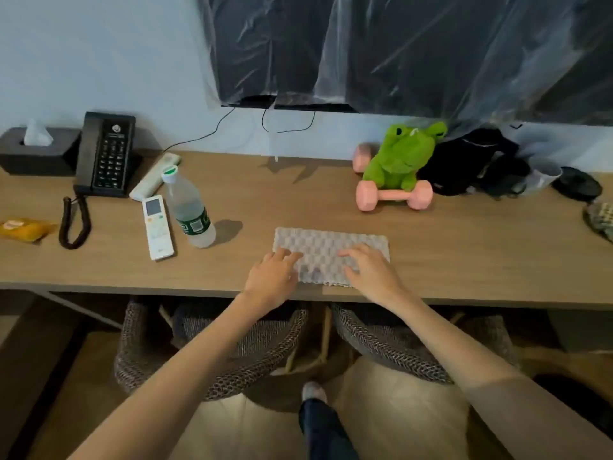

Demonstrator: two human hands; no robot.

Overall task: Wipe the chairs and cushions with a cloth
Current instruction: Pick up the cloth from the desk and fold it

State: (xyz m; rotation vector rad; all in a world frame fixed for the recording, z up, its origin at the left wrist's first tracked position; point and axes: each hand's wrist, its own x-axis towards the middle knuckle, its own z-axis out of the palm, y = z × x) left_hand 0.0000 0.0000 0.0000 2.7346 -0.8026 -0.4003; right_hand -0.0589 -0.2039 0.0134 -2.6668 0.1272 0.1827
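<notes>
Both hands flat, fingers spread open: left hand [272,277] and right hand [371,270] pressing the cloth [326,250] near the bench [464,254] front edge. Possibly two woven chairs [391,346] tucked beneath.

cloth [328,250]: waffle-textured fabric, matt
desk [464,247]: wood-grain, smooth, matt
chairs [391,346]: rough woven wicker
bottle [189,207]: clear plastic

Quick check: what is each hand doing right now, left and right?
Left hand: open, fingers resting on the folded cloth, not gripping.
Right hand: open, fingers spread on the cloth.
</notes>
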